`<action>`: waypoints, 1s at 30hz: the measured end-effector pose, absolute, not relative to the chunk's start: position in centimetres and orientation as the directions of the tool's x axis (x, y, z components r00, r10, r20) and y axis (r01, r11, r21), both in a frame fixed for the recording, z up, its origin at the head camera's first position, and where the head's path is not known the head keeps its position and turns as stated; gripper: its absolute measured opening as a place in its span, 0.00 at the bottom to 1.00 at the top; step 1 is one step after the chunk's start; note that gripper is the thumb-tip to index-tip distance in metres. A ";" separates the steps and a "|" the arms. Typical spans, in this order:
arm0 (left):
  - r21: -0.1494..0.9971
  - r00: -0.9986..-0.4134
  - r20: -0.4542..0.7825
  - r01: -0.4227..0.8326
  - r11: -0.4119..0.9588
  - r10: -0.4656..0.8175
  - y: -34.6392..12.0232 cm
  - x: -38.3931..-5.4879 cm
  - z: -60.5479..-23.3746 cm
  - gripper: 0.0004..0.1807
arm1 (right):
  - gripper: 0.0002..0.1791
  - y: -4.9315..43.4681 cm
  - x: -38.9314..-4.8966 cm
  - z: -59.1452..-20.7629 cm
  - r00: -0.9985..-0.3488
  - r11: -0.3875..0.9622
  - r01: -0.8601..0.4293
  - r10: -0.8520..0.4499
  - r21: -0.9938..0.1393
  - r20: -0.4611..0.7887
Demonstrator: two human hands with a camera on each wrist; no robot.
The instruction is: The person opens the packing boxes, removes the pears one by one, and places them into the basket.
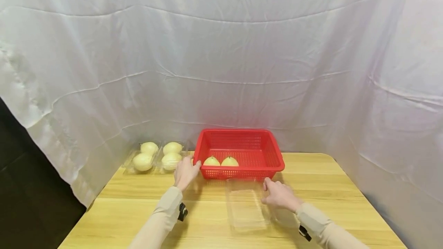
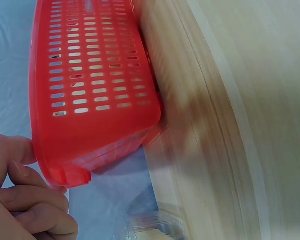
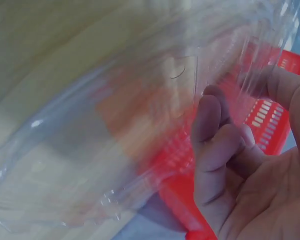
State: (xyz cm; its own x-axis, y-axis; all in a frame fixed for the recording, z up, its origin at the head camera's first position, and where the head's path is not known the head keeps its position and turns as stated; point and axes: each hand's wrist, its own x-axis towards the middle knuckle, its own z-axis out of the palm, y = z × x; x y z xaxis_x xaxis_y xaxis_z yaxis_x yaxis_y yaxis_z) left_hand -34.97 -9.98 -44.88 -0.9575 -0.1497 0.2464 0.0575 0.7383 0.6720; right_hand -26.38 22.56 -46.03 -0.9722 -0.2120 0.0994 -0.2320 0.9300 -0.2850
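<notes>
- The left hand (image 1: 185,172) rests against the near left corner of the red perforated plastic basket (image 1: 242,141), thumb at the rim; in the left wrist view its fingers (image 2: 35,210) are curled beside that corner, but I cannot tell whether they truly grip it or only steady it.
- The right hand (image 1: 279,195) pinches the far right edge of the empty clear plastic clamshell tray (image 1: 246,208), which lies on the wooden counter (image 1: 138,203) just in front of the basket; the right wrist view shows fingers (image 3: 210,135) curled on the thin wall.
- Two pale yellow round fruits (image 1: 220,161) sit inside the basket, against its near wall, between the two hands.
- To do this well, I would judge a light pinch best: the clear wall looks flimsy and would buckle under a hard squeeze. The left hand holding the basket steady should keep it from sliding.
- Beyond the left hand, two clear trays filled with four pale fruits (image 1: 157,156) stand close to the basket's left side, so room there is tight.
- To the right of the right hand the counter runs on to its rounded edge, with the white draped cloth (image 1: 221,49) hanging behind.
</notes>
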 end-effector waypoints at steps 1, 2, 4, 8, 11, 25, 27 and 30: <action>0.672 -0.958 0.246 0.056 0.738 -0.151 -10.0 -35.0 -44.9 0.21 | 0.19 22.9 -26.4 -46.0 -0.969 0.930 -0.243 -0.221 -0.274 0.112; 0.673 -0.958 0.244 0.056 0.737 -0.149 -10.0 -35.0 -44.9 0.21 | 0.19 23.2 -26.4 -46.0 -0.966 0.931 -0.253 -0.228 -0.263 0.123; 0.672 -0.958 0.244 0.056 0.739 -0.148 -10.0 -34.9 -44.8 0.21 | 0.17 23.9 -26.4 -46.0 -0.958 0.924 -0.281 -0.253 -0.259 0.137; 0.666 -0.959 0.244 0.056 0.744 -0.147 -10.0 -35.0 -44.8 0.21 | 0.13 25.7 -26.6 -46.0 -0.943 0.904 -0.328 -0.297 -0.273 0.149; 0.666 -0.959 0.240 0.051 0.745 -0.150 -10.0 -35.0 -44.8 0.21 | 0.11 27.3 -26.8 -45.9 -0.942 0.896 -0.333 -0.305 -0.294 0.138; 0.665 -0.955 0.251 0.051 0.745 -0.160 -9.8 -35.0 -44.8 0.18 | 0.10 33.4 -26.8 -44.9 -0.975 0.915 -0.222 -0.213 -0.335 0.066; 0.665 -0.956 0.247 0.048 0.746 -0.159 -9.8 -35.0 -44.8 0.17 | 0.10 34.0 -26.9 -44.9 -0.978 0.920 -0.209 -0.201 -0.332 0.057; 0.663 -0.958 0.241 0.046 0.747 -0.155 -9.8 -35.1 -44.7 0.17 | 0.10 34.7 -26.9 -44.9 -0.981 0.925 -0.193 -0.187 -0.326 0.048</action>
